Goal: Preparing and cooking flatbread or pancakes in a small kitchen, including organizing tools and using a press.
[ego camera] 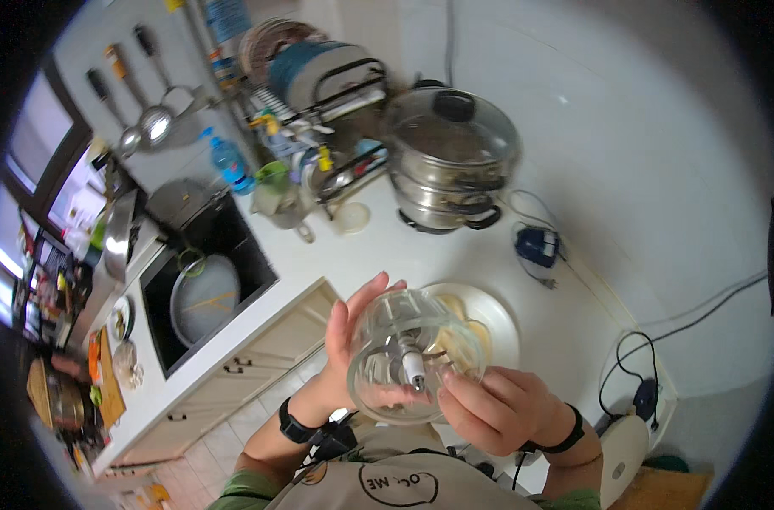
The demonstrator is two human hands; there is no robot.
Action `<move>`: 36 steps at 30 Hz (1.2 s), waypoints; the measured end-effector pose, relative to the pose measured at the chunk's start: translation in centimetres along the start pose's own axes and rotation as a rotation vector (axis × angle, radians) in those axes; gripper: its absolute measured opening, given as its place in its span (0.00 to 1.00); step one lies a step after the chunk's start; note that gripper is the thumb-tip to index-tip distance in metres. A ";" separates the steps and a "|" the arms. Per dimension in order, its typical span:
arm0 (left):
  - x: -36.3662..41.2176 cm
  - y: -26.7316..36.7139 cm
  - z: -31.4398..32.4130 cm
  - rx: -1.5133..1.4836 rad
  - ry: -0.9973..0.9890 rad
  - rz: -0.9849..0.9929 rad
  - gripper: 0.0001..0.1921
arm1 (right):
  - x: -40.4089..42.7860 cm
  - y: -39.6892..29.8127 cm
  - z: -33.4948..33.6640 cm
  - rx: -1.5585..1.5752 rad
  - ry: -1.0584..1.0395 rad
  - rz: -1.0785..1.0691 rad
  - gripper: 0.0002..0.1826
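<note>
A clear glass chopper bowl (377, 331) is held tilted in front of my body, its open mouth towards me. Inside it stands a blade assembly with a white shaft (414, 366) and metal blades. My left hand (342, 357) supports the bowl from the left and beneath, fingers spread along the glass. At the right side of the mouth, the fingertips of my right hand (498, 408) are bent over the rim; whether they also pinch something small cannot be made out. Behind the bowl, a white plate (505, 325) on the counter carries pale yellow slices (479, 331), partly seen through the glass.
A stacked steamer pot (451, 166) stands at the wall, beside a dark blue corded device (537, 246). Further left are a dish rack (349, 108), a measuring jug (282, 201), a blue pump bottle (229, 164) and a frying pan (205, 306) on the black cooktop (250, 255). A cutting board (111, 389) lies far left.
</note>
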State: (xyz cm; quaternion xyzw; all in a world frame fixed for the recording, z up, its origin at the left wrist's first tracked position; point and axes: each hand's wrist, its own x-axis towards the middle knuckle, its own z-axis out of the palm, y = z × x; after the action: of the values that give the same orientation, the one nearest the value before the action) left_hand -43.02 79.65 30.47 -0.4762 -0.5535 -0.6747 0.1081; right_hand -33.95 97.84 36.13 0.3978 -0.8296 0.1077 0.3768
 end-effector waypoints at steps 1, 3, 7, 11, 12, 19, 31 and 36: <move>-0.2 0.9 -1.1 0.038 0.025 -0.003 0.61 | 1.3 -0.2 0.4 0.032 0.010 -0.030 0.07; -0.8 2.5 -3.3 0.126 0.061 0.054 0.60 | 4.0 -0.4 0.8 0.078 -0.069 -0.124 0.07; -3.0 5.5 -7.3 0.379 0.274 0.135 0.55 | 8.9 -1.7 2.6 0.099 -0.028 -0.274 0.07; -4.3 8.3 -11.3 0.669 0.440 0.178 0.52 | 13.3 -4.2 5.2 0.315 0.056 -0.157 0.14; -4.7 8.9 -12.3 0.728 0.472 0.201 0.51 | 14.2 -4.7 5.8 0.415 0.077 -0.089 0.17; -6.4 12.4 -19.2 1.093 0.425 0.284 0.46 | 19.7 -8.9 12.4 0.755 0.154 -0.001 0.19; -1.7 18.8 -29.5 2.033 -0.475 0.001 0.26 | 26.3 -12.3 28.4 1.439 0.478 0.520 0.05; -1.6 17.2 -30.7 2.030 -0.633 -0.027 0.29 | 25.4 -12.5 31.0 1.802 0.310 0.727 0.06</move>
State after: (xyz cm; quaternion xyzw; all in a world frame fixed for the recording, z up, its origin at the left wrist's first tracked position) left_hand -46.70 46.67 42.36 -0.3107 -0.8653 0.2565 0.2983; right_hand -51.60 60.01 31.18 0.2384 -0.4502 0.8603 -0.0187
